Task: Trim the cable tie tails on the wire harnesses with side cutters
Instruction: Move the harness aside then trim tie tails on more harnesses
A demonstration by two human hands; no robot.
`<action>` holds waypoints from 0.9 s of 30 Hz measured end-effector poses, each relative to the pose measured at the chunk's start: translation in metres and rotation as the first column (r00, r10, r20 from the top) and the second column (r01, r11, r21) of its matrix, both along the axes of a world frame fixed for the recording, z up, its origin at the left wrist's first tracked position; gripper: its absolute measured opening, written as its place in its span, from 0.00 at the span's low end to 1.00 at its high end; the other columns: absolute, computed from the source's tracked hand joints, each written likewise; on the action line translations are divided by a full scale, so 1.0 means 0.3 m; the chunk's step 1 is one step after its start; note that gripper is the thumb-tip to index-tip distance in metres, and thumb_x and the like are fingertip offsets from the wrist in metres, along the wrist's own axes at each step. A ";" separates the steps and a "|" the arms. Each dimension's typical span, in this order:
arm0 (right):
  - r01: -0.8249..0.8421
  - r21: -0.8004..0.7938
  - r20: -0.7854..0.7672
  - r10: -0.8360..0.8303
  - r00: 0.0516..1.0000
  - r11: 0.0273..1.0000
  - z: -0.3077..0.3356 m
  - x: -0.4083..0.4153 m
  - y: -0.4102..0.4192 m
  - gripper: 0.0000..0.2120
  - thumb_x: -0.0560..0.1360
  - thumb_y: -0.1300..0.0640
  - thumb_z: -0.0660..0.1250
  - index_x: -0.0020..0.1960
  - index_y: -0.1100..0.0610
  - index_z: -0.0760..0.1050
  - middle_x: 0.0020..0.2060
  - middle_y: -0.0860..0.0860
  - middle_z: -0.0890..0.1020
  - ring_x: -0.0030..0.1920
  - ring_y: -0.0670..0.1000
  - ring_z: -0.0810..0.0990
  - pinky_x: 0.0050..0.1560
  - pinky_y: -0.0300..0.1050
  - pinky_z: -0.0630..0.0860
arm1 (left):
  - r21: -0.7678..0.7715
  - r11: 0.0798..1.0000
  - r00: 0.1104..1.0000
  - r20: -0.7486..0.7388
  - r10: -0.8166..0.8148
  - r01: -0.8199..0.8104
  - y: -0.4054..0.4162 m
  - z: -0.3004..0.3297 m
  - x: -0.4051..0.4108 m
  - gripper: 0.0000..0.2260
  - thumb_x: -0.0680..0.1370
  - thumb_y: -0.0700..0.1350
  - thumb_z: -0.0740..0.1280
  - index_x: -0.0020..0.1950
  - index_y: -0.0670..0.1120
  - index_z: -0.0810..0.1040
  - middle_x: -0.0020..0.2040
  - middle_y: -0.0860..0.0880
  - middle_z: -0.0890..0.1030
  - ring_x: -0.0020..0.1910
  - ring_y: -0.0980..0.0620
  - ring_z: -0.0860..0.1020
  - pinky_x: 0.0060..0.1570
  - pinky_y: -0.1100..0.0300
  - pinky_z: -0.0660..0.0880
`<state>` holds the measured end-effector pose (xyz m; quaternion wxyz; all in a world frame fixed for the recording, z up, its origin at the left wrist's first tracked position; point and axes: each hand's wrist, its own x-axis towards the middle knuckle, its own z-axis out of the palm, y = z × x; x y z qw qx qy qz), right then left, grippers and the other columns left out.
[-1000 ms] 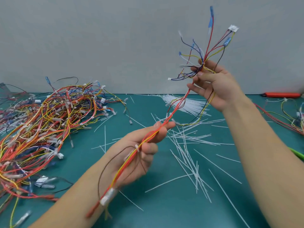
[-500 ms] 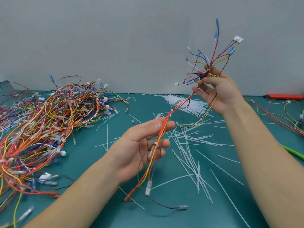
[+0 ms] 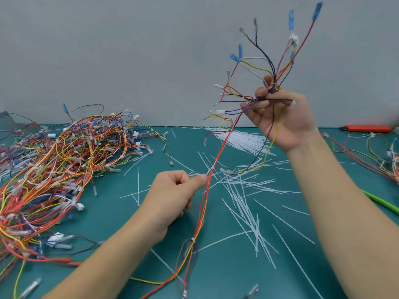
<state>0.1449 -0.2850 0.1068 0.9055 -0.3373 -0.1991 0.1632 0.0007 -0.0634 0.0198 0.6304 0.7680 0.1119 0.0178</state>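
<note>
Two hands on one wire harness (image 3: 212, 167) right now, and no cutters in either of them. The right hand (image 3: 280, 117) holds the branching top end up in the air, fingers curled tight round the spot where the wires fan out. The left hand (image 3: 172, 190) is lower down by the red and yellow trunk, thumb tip pressed against it, fingers curled with something small and clear pinched at the fingertips; I can't tell what it is. The harness's bottom end trails down onto the desk (image 3: 112, 214).

What could go wrong from here, as I see it: the loose ends up top are flopping everywhere, so when it gets set down they could snag in the big pile of harnesses (image 3: 56, 169) on the left and you'd lose track of which ones are trimmed. Also the ties on this trunk look cut close already, but they're small and a bit blurry, so a leftover tail could easily get missed. And the orange-handled tool (image 3: 367, 128) lying far right at the back, which could be the side cutters, is a stretch away, so reaching over with a harness dangling invites tangles.

Desk is a teal mat, littered with white cut tails (image 3: 244, 203) and a bundle of white ties (image 3: 244, 139) toward the back. Plain grey wall (image 3: 129, 50) behind, more wires at far right.
</note>
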 end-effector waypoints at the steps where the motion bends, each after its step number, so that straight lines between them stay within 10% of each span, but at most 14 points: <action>1: -0.019 0.004 -0.015 0.019 1.000 1.000 -0.001 0.000 0.006 0.17 0.77 0.69 0.55 0.50 0.56 0.80 0.39 0.51 0.77 0.30 0.47 0.72 0.55 0.53 0.83 | 0.019 0.999 0.999 0.032 0.026 -0.027 -0.001 0.001 0.000 0.23 0.69 0.61 0.76 0.30 0.50 0.67 0.30 0.45 0.67 0.30 0.48 0.64 0.35 0.55 0.62; 6: -0.098 0.034 -0.083 0.100 0.991 0.995 -0.010 0.001 0.021 0.15 0.73 0.67 0.59 0.53 0.55 0.77 0.39 0.50 0.76 0.28 0.46 0.72 0.54 0.51 0.84 | 0.067 0.980 0.969 0.181 0.170 -0.185 0.008 -0.010 0.004 0.27 0.69 0.52 0.77 0.30 0.49 0.58 0.30 0.50 0.58 0.32 0.47 0.58 0.36 0.54 0.57; 11: -0.134 -0.112 -0.037 0.131 0.991 0.985 -0.002 -0.023 0.086 0.13 0.72 0.68 0.61 0.53 0.58 0.77 0.42 0.54 0.80 0.31 0.47 0.77 0.53 0.53 0.84 | 0.120 0.982 0.954 0.281 0.107 -0.145 0.006 -0.034 0.016 0.08 0.72 0.50 0.79 0.43 0.55 0.80 0.50 0.59 0.85 0.53 0.61 0.82 0.50 0.59 0.75; 17: -0.219 -0.275 -0.156 0.181 0.971 0.936 -0.040 -0.056 0.183 0.11 0.80 0.69 0.57 0.57 0.61 0.75 0.44 0.57 0.85 0.37 0.51 0.85 0.51 0.53 0.86 | -0.107 0.994 0.981 0.193 -0.014 0.035 -0.035 -0.046 0.012 0.04 0.83 0.46 0.68 0.55 0.50 0.83 0.45 0.51 0.88 0.39 0.52 0.85 0.44 0.55 0.76; 21: -0.038 -0.621 0.051 0.089 0.995 0.783 -0.035 -0.058 0.148 0.18 0.82 0.66 0.64 0.71 0.60 0.74 0.60 0.59 0.85 0.43 0.53 0.86 0.46 0.53 0.86 | -0.237 0.971 0.986 0.152 0.070 -0.033 -0.006 -0.043 0.023 0.06 0.84 0.44 0.67 0.55 0.47 0.84 0.41 0.49 0.85 0.27 0.51 0.79 0.27 0.61 0.74; 27: -0.059 -0.692 0.108 0.184 0.977 0.719 0.006 -0.074 0.093 0.20 0.82 0.66 0.64 0.73 0.61 0.72 0.63 0.58 0.84 0.38 0.50 0.84 0.41 0.49 0.84 | -0.298 0.952 0.995 0.042 0.086 -0.070 0.009 -0.048 0.033 0.06 0.84 0.45 0.67 0.56 0.48 0.84 0.45 0.50 0.88 0.28 0.51 0.82 0.23 0.65 0.71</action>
